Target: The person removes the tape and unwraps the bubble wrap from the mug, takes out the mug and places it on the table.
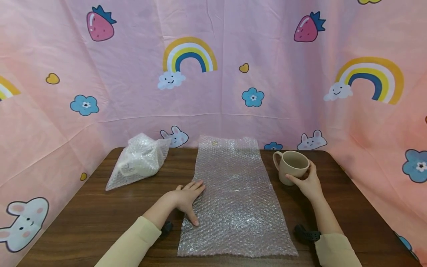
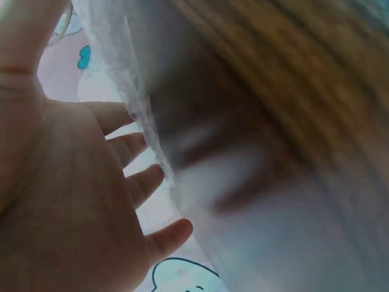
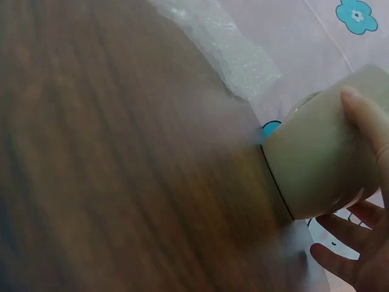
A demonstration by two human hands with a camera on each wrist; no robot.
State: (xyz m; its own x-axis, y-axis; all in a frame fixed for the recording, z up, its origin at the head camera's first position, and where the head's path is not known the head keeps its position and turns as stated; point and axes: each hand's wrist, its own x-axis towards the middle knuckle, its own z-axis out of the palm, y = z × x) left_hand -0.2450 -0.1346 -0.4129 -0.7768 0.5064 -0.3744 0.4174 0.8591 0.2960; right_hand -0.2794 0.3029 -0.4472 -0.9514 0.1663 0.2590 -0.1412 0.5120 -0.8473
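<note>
A long sheet of bubble wrap lies spread flat down the middle of the table. My left hand rests at its left edge with fingers spread and straight; in the left wrist view that hand shows its fingertips right at the sheet's edge. To the right of the sheet stands a beige mug, upright, its handle pointing left. My right hand grips the mug from its right side, thumb across the front. The right wrist view has the thumb on the mug and the other fingers around its far side.
At the table's back left sits a bubble-wrapped bundle, its contents blurred by the wrap. Dark wooden tabletop shows on both sides of the sheet. A patterned pink cloth hangs behind the table and along its sides.
</note>
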